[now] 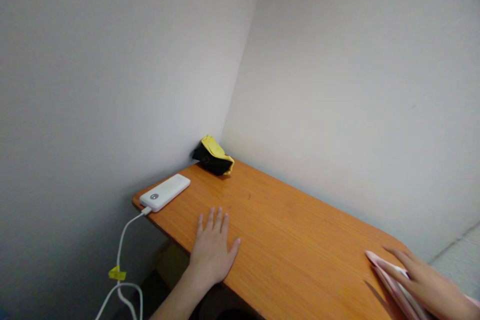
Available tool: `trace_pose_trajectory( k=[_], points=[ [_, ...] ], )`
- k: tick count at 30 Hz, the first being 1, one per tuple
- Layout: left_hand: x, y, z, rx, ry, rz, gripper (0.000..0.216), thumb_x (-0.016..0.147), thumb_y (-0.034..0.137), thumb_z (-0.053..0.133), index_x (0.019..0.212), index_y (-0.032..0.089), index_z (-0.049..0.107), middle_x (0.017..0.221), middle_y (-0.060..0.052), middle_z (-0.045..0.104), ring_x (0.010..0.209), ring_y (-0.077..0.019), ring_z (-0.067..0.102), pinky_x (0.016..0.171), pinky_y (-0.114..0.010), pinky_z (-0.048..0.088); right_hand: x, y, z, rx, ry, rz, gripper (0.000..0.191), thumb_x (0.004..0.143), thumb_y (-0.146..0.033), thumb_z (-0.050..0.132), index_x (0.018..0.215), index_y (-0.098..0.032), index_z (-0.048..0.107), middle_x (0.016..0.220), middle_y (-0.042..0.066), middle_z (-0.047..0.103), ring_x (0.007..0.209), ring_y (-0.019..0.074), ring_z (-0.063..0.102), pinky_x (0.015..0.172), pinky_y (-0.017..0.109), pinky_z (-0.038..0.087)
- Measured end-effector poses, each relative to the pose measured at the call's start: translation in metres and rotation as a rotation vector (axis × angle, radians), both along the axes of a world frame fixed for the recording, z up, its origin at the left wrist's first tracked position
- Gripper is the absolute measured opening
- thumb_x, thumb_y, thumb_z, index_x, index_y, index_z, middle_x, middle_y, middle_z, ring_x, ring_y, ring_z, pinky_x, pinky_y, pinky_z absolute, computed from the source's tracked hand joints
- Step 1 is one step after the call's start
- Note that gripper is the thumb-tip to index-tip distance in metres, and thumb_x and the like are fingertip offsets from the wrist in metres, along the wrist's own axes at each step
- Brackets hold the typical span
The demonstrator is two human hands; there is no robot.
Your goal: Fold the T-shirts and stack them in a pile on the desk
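Note:
My left hand [212, 248] lies flat on the orange wooden table [292, 230], palm down, fingers stretched out and holding nothing. My right hand [423, 280] rests at the table's right end on a thin pink flat object [393, 287], perhaps a notebook or folder, with fingers extended over its top and gripping its edge. A white power bank [165, 192] lies at the table's left corner, a short way beyond my left hand.
A white cable [120, 255] with a yellow tag runs from the power bank down off the table's edge. A folded black and yellow cloth item [213, 156] sits in the corner where two plain white walls meet.

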State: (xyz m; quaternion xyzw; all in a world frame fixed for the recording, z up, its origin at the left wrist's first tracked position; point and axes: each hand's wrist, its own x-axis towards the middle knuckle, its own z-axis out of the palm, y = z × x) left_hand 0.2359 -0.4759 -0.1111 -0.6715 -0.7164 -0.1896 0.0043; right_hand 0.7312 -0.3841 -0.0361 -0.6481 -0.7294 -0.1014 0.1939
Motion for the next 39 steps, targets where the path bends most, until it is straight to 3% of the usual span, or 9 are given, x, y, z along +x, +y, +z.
trace_pose_trajectory(
  k=[5,9,12,15,19,26,30,36,39],
  points=[
    [-0.002,0.002,-0.004,0.033,-0.037,-0.006,0.075,0.093,0.062,0.024,0.146,0.011,0.039,0.155,-0.015,0.025,0.146,-0.0344,0.015,0.117,-0.059,0.004,-0.223,0.082,0.022,-0.115,0.08,0.425,0.055,0.086,-0.058,0.045,0.12,-0.018,0.061,0.127,0.016,0.061,0.121,0.0304,0.055,0.108,0.046,0.037],
    [-0.004,0.002,-0.003,0.027,-0.058,-0.01,0.075,0.092,0.063,0.025,0.146,0.011,0.039,0.156,-0.014,0.025,0.147,-0.0337,0.012,0.118,-0.058,0.004,-0.386,0.135,0.017,-0.129,0.315,0.542,0.043,0.087,-0.042,0.055,0.119,-0.014,0.061,0.129,0.015,0.06,0.123,0.0249,0.053,0.106,0.036,0.036],
    [-0.005,0.001,-0.002,0.005,-0.081,-0.009,0.075,0.092,0.063,0.026,0.146,0.012,0.038,0.156,-0.013,0.023,0.147,-0.0334,0.01,0.118,-0.058,0.004,-0.459,0.166,0.007,-0.154,0.396,0.563,0.029,0.082,-0.035,0.063,0.106,-0.019,0.067,0.108,0.007,0.07,0.102,0.0212,0.063,0.09,0.03,0.046],
    [-0.006,0.0,-0.001,-0.001,-0.11,-0.017,0.075,0.092,0.063,0.026,0.147,0.013,0.037,0.157,-0.013,0.021,0.147,-0.0333,0.009,0.118,-0.058,0.004,-0.491,0.189,-0.001,-0.152,0.485,0.527,0.018,0.083,-0.034,0.058,0.08,-0.019,0.067,0.075,0.002,0.068,0.073,0.0172,0.063,0.068,0.025,0.046],
    [-0.007,0.0,0.0,-0.009,-0.127,-0.02,0.075,0.092,0.062,0.027,0.146,0.013,0.038,0.157,-0.013,0.021,0.147,-0.0336,0.009,0.118,-0.059,0.002,-0.486,0.204,0.006,-0.044,0.595,0.452,0.034,0.087,-0.041,0.044,0.062,-0.02,0.052,0.055,-0.001,0.051,0.058,0.015,0.049,0.056,0.024,0.036],
    [-0.006,0.003,0.0,0.007,-0.105,-0.023,0.076,0.091,0.062,0.029,0.146,0.011,0.038,0.156,-0.015,0.023,0.147,-0.034,0.013,0.118,-0.058,0.004,-0.418,0.17,0.068,0.133,0.627,0.561,0.036,0.087,-0.05,0.04,0.065,-0.021,0.047,0.061,-0.001,0.048,0.064,0.016,0.045,0.059,0.026,0.034],
    [-0.006,0.003,0.002,-0.014,-0.07,-0.018,0.073,0.092,0.058,0.031,0.146,0.01,0.039,0.156,-0.015,0.024,0.146,-0.0346,0.015,0.117,-0.059,0.006,-0.355,0.093,0.078,0.111,0.48,0.717,0.036,0.09,-0.05,0.046,0.075,-0.02,0.058,0.07,0.001,0.059,0.07,0.0177,0.053,0.066,0.027,0.038],
    [-0.006,0.003,-0.002,-0.04,0.008,-0.013,0.072,0.092,0.056,0.03,0.146,0.009,0.039,0.155,-0.016,0.026,0.145,-0.0348,0.018,0.117,-0.059,0.007,-0.25,-0.075,0.043,-0.066,0.183,0.844,0.026,0.099,-0.034,0.042,0.113,-0.024,0.061,0.111,0.008,0.066,0.109,0.0223,0.057,0.096,0.037,0.042],
    [-0.009,0.01,-0.003,-0.072,0.004,-0.01,0.071,0.092,0.056,0.032,0.147,0.011,0.037,0.156,-0.018,0.025,0.145,-0.0352,0.019,0.115,-0.059,0.012,-0.219,-0.14,0.033,-0.224,0.053,0.874,0.023,0.098,-0.029,0.046,0.116,-0.026,0.061,0.11,0.007,0.068,0.115,0.0213,0.056,0.105,0.04,0.038]
  ],
)
